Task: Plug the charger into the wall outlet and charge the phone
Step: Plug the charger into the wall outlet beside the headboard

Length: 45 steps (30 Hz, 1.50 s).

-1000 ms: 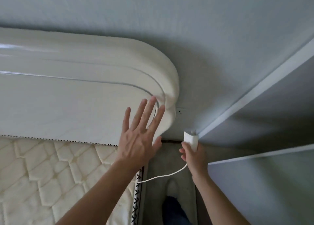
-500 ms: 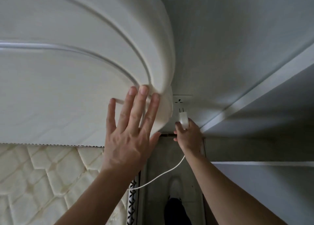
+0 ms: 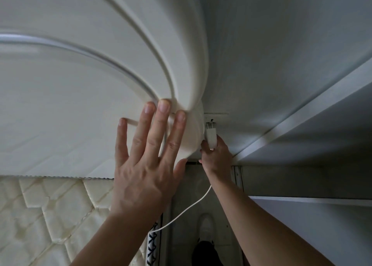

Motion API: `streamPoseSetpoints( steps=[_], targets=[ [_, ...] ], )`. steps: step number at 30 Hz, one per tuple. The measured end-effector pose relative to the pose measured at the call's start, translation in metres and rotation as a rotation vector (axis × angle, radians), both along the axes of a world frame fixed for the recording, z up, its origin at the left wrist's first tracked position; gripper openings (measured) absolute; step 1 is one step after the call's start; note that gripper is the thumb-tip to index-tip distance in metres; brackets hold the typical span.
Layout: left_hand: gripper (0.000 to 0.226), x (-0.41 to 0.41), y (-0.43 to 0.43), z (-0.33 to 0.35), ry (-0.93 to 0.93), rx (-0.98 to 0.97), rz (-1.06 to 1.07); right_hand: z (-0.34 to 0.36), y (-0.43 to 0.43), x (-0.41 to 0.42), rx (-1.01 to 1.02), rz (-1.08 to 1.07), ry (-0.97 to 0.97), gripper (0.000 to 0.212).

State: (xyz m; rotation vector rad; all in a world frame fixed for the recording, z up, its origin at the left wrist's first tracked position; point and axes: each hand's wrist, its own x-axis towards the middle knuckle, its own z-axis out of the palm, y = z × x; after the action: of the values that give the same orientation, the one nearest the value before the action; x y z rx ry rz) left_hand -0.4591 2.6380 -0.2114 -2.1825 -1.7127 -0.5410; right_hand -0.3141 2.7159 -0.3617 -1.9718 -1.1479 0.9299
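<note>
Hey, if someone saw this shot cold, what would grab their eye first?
Probably the left hand, spread flat against the curved cream headboard that fills the upper left. Next, the right hand holding the white charger, its prongs right at the wall outlet beside the headboard's edge. A white cable trails down from it over the floor gap.

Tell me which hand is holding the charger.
The right hand grips the white charger, prongs at the wall outlet. The left hand holds nothing; it lies flat and open against the headboard.
</note>
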Motion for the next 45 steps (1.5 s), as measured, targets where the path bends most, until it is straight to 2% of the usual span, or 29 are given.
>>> streamPoseSetpoints(
  steps=[5, 8, 15, 17, 21, 25, 30, 34, 39, 43, 45],
  targets=[
    [0.099, -0.001, 0.000, 0.002, 0.009, -0.014, -0.002, -0.004, 0.003, 0.001, 0.026, -0.016, -0.012, 0.030],
    [0.101, 0.000, 0.000, 0.002, 0.003, -0.017, 0.001, -0.006, 0.003, -0.001, 0.018, -0.011, -0.047, 0.039],
    [0.101, -0.002, 0.000, 0.002, -0.002, -0.011, -0.006, 0.003, 0.012, 0.001, -0.129, 0.057, -0.117, 0.041],
    [0.100, -0.003, -0.001, 0.003, -0.002, -0.011, -0.010, 0.007, 0.011, 0.002, -0.144, 0.053, -0.045, 0.040],
    [0.098, -0.003, 0.000, 0.003, -0.003, -0.018, -0.005, 0.007, 0.010, -0.002, -0.185, -0.046, 0.262, 0.044],
    [0.095, -0.006, 0.000, 0.003, 0.009, -0.012, -0.009, 0.010, 0.006, -0.002, -0.148, -0.070, 0.394, 0.045],
    [0.095, -0.008, -0.001, 0.004, 0.026, -0.021, -0.012, 0.013, 0.003, -0.001, -0.064, -0.049, 0.404, 0.030],
    [0.096, -0.008, 0.000, 0.003, 0.029, -0.012, -0.014, 0.019, 0.005, -0.002, -0.093, -0.073, 0.453, 0.021],
    [0.097, -0.008, 0.003, 0.001, 0.051, -0.007, -0.006, 0.015, 0.007, -0.001, -0.059, -0.020, 0.396, 0.020],
    [0.094, -0.007, 0.002, -0.002, 0.033, 0.015, 0.000, 0.018, 0.017, -0.007, -0.120, -0.127, 0.429, 0.027],
    [0.093, -0.006, 0.004, -0.003, 0.033, 0.023, 0.005, 0.016, 0.019, -0.008, -0.106, -0.117, 0.349, 0.030]
  ],
)
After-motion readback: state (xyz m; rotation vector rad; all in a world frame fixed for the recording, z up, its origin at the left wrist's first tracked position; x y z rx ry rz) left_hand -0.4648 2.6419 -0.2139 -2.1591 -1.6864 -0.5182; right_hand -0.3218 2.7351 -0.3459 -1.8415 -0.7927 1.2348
